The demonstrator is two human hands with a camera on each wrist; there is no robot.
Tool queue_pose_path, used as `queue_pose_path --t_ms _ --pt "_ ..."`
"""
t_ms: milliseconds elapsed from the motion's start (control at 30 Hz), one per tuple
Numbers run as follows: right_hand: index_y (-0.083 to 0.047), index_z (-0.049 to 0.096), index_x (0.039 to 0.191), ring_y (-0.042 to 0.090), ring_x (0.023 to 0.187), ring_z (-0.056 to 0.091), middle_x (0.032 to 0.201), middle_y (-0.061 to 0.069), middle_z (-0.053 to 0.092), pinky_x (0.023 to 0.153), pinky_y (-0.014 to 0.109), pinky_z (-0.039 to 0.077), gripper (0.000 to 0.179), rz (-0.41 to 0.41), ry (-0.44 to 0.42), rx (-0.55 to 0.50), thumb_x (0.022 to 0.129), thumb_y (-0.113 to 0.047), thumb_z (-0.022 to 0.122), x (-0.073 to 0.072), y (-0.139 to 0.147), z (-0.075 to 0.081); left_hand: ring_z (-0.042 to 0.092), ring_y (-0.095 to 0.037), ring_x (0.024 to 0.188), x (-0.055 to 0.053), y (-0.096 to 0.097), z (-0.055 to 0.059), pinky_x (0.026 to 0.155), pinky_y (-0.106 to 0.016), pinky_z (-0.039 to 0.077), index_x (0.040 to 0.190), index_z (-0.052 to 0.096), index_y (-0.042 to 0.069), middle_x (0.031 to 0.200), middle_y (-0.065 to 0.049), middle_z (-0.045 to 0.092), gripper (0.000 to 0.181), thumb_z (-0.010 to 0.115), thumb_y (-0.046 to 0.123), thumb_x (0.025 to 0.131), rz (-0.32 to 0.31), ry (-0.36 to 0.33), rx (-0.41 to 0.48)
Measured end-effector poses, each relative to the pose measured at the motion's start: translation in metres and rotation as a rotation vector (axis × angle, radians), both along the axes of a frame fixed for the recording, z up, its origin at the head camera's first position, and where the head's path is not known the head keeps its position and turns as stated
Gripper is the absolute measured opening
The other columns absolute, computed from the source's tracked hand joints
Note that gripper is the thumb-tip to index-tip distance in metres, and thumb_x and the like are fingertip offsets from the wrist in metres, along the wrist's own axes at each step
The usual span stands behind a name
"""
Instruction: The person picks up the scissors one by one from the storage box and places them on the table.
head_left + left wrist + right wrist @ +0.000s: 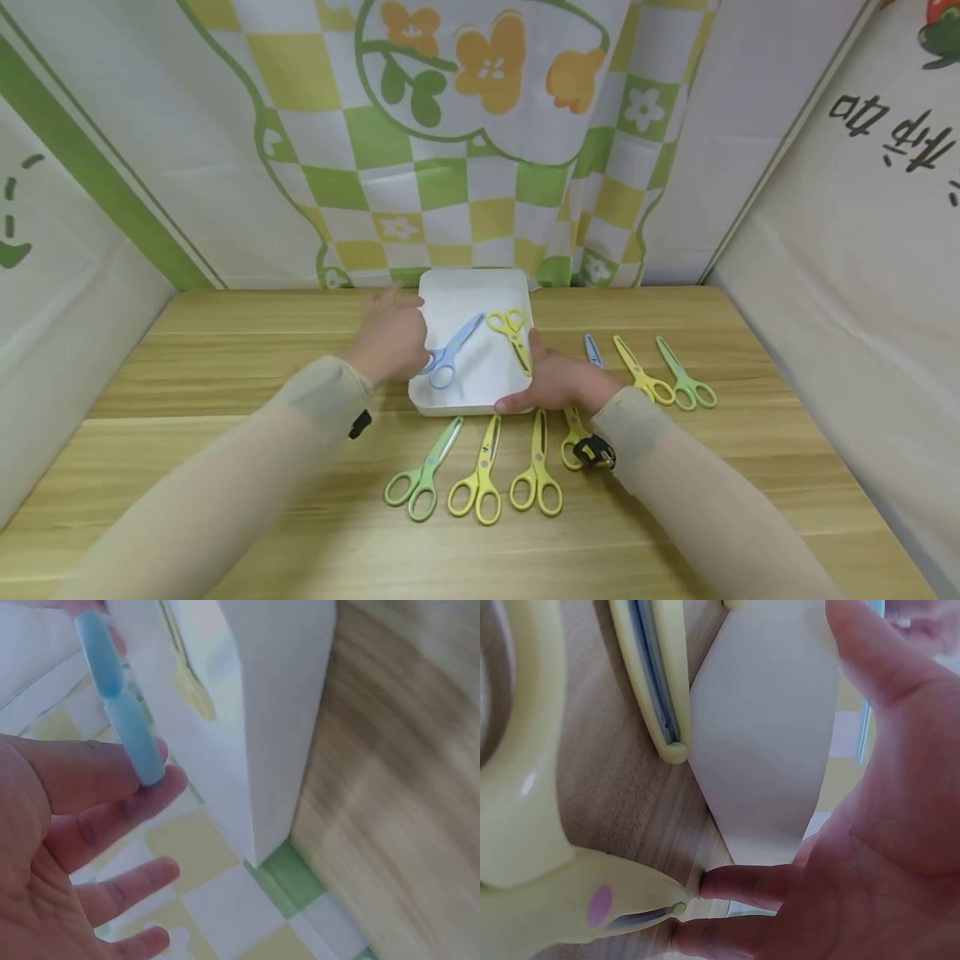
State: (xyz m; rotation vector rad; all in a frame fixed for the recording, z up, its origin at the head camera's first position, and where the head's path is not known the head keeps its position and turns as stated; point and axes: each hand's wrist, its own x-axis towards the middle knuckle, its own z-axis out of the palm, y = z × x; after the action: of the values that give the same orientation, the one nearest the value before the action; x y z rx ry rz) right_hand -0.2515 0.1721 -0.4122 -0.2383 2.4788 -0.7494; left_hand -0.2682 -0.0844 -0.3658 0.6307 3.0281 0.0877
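Observation:
My left hand (392, 337) is at the left side of a white tray (465, 292). Its thumb and forefinger pinch the handle of blue scissors (450, 357), seen edge-on as a blue bar in the left wrist view; the other fingers are spread. Over the tray's floor, the blue blades point away and right. Small yellow scissors (512, 337) lie inside along the right wall. My right hand (558, 379) rests against the near right corner, thumb at the near wall and straight fingers along the right side. Its palm (900, 832) faces the tray in the right wrist view.
In front of the tray lie green scissors (423, 475), yellow scissors (477, 479) and another yellow pair (536, 471). A further yellow pair (573, 437) is partly under my right wrist. Blue (593, 350), yellow (641, 371) and green scissors (684, 375) lie right. A patterned curtain (450, 192) hangs behind.

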Motion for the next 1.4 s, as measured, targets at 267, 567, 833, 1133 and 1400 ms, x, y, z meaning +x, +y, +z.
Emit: queue_pose_path --t_ms 267,567,833,1133,1400 --pt "-0.007 -0.024 0.153 0.035 0.147 0.012 0.161 0.025 0.005 0.117 0.044 0.015 0.142 -0.008 -0.030 0.022 0.074 -0.062 0.080 0.000 0.001 0.002 0.030 -0.050 0.134 0.015 -0.056 0.005 0.106 -0.069 0.011 0.049 0.055 0.014 0.132 -0.021 0.059 0.030 0.061 0.014 0.078 0.068 0.032 0.139" --pt "-0.008 -0.024 0.153 0.035 0.148 0.012 0.162 0.023 0.002 0.117 0.044 0.015 0.142 -0.020 -0.039 0.042 0.074 -0.063 0.080 0.002 0.003 0.004 0.024 -0.056 0.135 0.030 -0.084 -0.011 0.105 -0.071 0.010 0.052 0.056 0.013 0.134 -0.024 0.056 0.030 0.060 0.012 0.082 0.167 -0.100 0.152" --pt "-0.007 -0.025 0.153 0.035 0.148 0.011 0.162 0.023 0.001 0.118 0.045 0.014 0.144 -0.011 -0.033 0.018 0.073 -0.063 0.080 0.000 0.001 0.004 0.031 -0.057 0.131 0.039 -0.072 -0.034 0.106 -0.070 0.014 0.055 0.053 0.012 0.123 -0.030 0.059 0.026 0.061 0.008 0.079 0.167 -0.120 0.117" --pt "-0.007 -0.024 0.153 0.036 0.147 0.014 0.161 0.025 0.006 0.117 0.045 0.016 0.142 -0.010 -0.030 0.021 0.075 -0.061 0.080 0.000 -0.002 0.006 0.035 -0.055 0.130 0.053 -0.060 -0.044 0.106 -0.069 0.017 0.053 0.054 0.014 0.120 -0.026 0.062 0.031 0.071 0.020 0.078 0.119 -0.129 0.069" --pt "-0.007 -0.024 0.154 0.036 0.147 0.016 0.161 0.025 0.008 0.117 0.045 0.017 0.141 -0.010 -0.029 0.039 0.075 -0.061 0.080 0.000 -0.002 0.004 0.036 -0.056 0.129 0.067 -0.051 -0.047 0.106 -0.069 0.019 0.057 0.054 0.017 0.122 -0.026 0.061 0.031 0.073 0.024 0.081 0.073 -0.136 0.008"
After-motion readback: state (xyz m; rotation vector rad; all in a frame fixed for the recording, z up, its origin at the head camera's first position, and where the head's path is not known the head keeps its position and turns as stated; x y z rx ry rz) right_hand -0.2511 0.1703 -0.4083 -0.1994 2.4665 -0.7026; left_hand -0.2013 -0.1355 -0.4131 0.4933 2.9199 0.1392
